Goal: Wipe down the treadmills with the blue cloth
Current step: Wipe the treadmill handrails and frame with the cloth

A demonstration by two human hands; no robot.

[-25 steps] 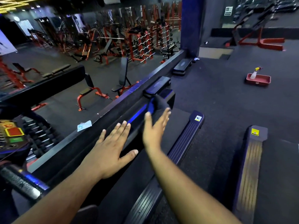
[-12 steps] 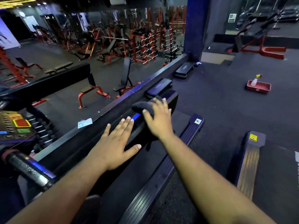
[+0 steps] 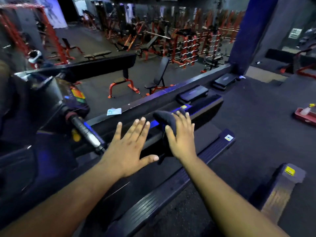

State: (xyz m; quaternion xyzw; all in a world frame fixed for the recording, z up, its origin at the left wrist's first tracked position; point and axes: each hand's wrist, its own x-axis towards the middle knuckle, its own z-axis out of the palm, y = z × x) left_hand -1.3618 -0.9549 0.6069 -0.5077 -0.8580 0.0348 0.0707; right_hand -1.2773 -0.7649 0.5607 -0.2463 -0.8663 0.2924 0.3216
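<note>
Dim gym floor, red racks behind. Right hand [image 3: 181, 134] flat, pressing dark blue cloth [image 3: 164, 117] on near black treadmill's left side rail [image 3: 201, 109]; left hand [image 3: 130, 142] splayed, empty. Right-side treadmill [image 3: 280, 187] apparently pending.

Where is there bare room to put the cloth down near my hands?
Free: the dark belt between the right hand and the ribbed side rail. Crowded: the far rail, where the left hand and cloth lie.
</note>
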